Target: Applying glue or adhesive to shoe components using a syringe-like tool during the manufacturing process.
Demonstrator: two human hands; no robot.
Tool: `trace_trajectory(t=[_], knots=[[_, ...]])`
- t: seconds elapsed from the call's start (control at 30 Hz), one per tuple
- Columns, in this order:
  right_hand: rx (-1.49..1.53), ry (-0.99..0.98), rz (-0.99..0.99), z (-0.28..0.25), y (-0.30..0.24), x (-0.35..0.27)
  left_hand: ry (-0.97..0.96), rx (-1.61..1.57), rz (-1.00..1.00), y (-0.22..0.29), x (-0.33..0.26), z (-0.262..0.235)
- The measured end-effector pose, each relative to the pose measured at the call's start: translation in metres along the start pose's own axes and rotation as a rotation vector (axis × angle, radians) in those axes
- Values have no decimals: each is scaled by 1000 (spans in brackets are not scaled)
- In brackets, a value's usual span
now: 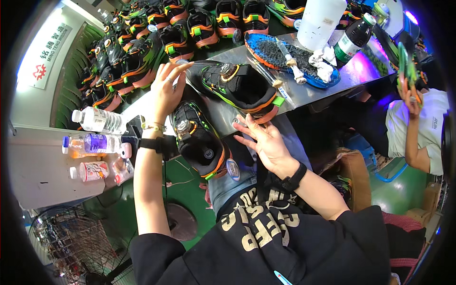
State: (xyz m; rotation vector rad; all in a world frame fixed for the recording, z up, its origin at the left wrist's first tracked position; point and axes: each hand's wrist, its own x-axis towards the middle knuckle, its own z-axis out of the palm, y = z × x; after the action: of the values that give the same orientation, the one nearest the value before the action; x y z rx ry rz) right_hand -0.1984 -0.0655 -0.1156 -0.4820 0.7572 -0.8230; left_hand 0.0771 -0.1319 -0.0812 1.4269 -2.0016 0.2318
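Note:
A black sneaker (242, 88) with green and orange trim and a dial on its tongue lies on the metal table (304, 97), heel toward the right. A matching sneaker (197, 137) is closer to me, its heel reaching past the table edge; an oval tag (232, 169) hangs by its heel. My left hand (168, 90) is beside the toes of both shoes, fingers stretched out and nothing held. Below the far shoe's heel is my right hand (266, 145), palm up with spread fingers; whether its fingertips touch the heel I cannot tell.
Many similar sneakers (202, 28) stand in rows at the back and left. At the back right are a blue tray (327, 84) with dark granules and a brush, a white container (320, 23) and a dark bottle (354, 40). Bottles (99, 119) line the left; a co-worker (418, 123) holds a shoe at right.

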Motion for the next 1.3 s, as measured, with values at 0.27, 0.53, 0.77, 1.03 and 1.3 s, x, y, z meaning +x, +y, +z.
trace_trajectory(t=[0.27, 0.53, 0.77, 1.03, 1.3], knots=[[-412, 25, -167, -29, 14, 8, -278, -558, -421, 39, -31, -60], [-834, 147, -464, -47, -1, -13, -218, -269, -396, 129, -76, -80], [-1156, 161, -1123, -72, 1, -11, 101, 11, -407, 88, -74, -73], [-1012, -31, -953, -19, -27, 30, 18, 19, -428, 62, -74, -73], [-468, 92, -680, -3, -12, -11, 684, -357, -384, 110, -131, -49]])
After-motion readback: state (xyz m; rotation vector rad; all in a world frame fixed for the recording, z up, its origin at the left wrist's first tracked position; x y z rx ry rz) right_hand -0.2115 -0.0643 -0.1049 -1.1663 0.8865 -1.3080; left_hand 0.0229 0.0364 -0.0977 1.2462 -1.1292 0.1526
